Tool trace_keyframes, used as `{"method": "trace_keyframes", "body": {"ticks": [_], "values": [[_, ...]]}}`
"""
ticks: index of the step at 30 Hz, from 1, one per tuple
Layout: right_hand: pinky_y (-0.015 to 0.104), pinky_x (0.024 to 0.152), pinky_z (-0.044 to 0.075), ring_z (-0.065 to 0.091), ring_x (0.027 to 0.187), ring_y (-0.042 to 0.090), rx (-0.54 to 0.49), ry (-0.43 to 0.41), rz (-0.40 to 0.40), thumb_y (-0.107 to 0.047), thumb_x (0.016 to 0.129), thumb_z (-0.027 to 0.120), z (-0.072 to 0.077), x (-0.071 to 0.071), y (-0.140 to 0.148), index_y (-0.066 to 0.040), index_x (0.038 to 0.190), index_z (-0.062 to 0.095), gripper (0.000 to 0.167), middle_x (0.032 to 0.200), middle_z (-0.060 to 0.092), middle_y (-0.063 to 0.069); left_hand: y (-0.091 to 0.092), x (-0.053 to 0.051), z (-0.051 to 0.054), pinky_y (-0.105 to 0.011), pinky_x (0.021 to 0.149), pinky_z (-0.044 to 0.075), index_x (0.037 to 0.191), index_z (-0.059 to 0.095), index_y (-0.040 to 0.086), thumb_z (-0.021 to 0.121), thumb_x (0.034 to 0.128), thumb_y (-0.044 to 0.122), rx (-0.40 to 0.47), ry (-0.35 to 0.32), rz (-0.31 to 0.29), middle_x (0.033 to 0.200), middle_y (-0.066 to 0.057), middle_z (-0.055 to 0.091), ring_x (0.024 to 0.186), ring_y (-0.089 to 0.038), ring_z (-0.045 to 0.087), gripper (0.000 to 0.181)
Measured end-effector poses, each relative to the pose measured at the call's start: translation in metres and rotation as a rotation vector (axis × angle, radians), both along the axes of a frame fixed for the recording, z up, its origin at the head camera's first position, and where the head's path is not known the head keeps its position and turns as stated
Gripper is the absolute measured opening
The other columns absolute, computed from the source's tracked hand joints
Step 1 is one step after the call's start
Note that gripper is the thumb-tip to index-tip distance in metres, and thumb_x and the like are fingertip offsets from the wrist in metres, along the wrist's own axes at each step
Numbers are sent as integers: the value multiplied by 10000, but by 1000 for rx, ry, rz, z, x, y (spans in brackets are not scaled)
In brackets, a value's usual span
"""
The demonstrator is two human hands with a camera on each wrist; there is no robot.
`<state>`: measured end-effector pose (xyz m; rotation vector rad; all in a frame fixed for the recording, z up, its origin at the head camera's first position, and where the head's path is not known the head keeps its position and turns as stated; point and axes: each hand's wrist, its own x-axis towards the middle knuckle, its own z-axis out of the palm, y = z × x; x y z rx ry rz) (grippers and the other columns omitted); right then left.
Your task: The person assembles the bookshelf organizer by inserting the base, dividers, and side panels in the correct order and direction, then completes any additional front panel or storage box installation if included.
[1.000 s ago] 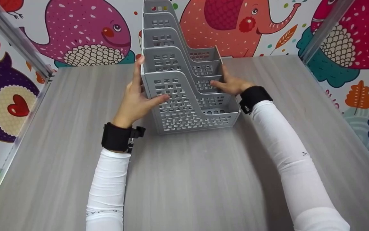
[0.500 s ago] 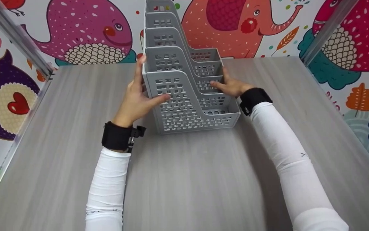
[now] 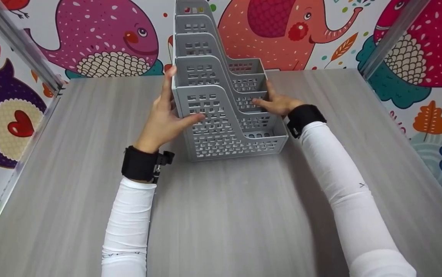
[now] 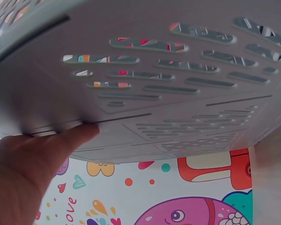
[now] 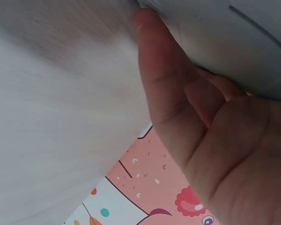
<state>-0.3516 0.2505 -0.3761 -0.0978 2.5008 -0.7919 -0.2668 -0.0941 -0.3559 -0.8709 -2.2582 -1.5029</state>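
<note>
A grey plastic file organizer (image 3: 221, 119) stands upright on the table in the head view. It has several slanted compartments and perforated walls. My left hand (image 3: 162, 111) holds its tall left side, with the thumb on the front panel and the fingers along the side wall. In the left wrist view the fingertips (image 4: 84, 132) touch that slotted wall. At the low right end, my right hand (image 3: 278, 100) grips the organizer, thumb over the edge into a compartment and the other fingers outside. The right wrist view shows this hand's fingers (image 5: 161, 61) against the grey wall.
The grey wood-grain table (image 3: 221, 215) extends in front of and beside the organizer. Behind it rises a wall panel (image 3: 190, 69) with cartoon animals. Metal posts (image 3: 390, 42) stand at the back corners.
Almost nothing differs. The head view has shifted very slightly, and both hands keep their places on the organizer.
</note>
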Motion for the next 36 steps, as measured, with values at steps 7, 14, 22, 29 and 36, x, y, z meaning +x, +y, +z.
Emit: {"method": "trace_keyframes", "body": {"ticks": [7,14,22,29,36], "values": [[553,1252,218,187,1517,394,59,-7,27,-701,944,437,0,-4,0,-211,1562,-277,1064,1684,40,184,-1,1,1,-384,921,602,1555,119,121,857,801,305,-4,-2,9,1397,-170,528,1083,-238,685,1072],[569,1255,189,180,1529,404,51,33,28,-705,950,419,-4,-4,4,-195,1558,-286,1062,1691,11,185,-2,0,2,-390,965,583,1560,89,68,878,772,289,-7,8,-11,1426,-173,525,1114,-230,653,1137],[583,1265,-37,-241,1533,376,76,222,92,-615,1010,385,-16,2,4,-67,1583,-182,974,1669,-247,124,-11,0,2,-429,1003,562,1574,40,54,866,787,243,-14,-25,-34,1523,-190,430,1152,-261,641,1157],[560,1278,41,-161,1568,307,133,280,179,-657,1000,348,-19,14,17,-30,1611,70,918,1701,-131,97,-23,-2,-2,-414,986,571,1605,-6,70,791,858,141,-10,-54,24,1425,-200,549,1145,-294,675,1094],[638,1249,46,-29,1584,323,87,370,314,-624,871,652,-13,31,37,-17,1561,316,979,1690,172,138,-26,-13,-7,-525,1087,481,1611,103,42,651,977,200,-83,-41,363,1513,-232,477,1304,-404,567,852]]}}
